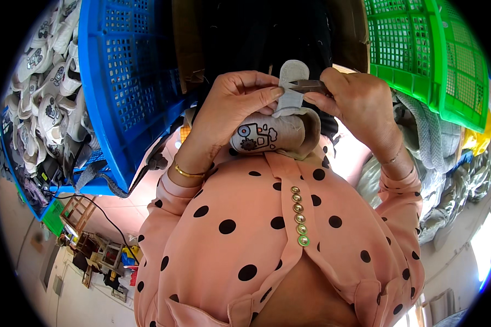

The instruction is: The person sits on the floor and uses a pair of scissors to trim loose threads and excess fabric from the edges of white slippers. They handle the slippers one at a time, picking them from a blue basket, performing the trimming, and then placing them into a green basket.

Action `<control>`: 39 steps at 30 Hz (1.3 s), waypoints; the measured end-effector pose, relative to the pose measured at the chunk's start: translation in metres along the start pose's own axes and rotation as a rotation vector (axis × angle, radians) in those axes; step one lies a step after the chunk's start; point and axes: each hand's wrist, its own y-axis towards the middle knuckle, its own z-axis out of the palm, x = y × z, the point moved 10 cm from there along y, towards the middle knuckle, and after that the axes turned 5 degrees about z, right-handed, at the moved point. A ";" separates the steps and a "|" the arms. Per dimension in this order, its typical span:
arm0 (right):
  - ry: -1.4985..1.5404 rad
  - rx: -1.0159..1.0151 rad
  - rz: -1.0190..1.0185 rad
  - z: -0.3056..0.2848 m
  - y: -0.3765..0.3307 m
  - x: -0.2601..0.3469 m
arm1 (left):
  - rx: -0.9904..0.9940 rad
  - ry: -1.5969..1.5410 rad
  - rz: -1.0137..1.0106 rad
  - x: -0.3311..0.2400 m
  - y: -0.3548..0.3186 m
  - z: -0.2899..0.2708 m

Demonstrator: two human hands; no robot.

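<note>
Head view: left hand (243, 97) is pinching a pale grey strap (295, 71) between thumb and fingers, between the two hands. Right hand (360, 98) is gripping dark metal snips (311, 86), blades overlapping the strap's right side; handles hiding in the fist. Beige shoe (281, 135) with vehicle print is sitting just below the strap. Blue crate (102, 71) is standing left, green crate (439, 54) right.
</note>
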 end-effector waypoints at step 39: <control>0.944 0.054 0.314 0.038 -0.006 -0.049 | 0.081 0.137 0.122 -0.007 0.008 0.009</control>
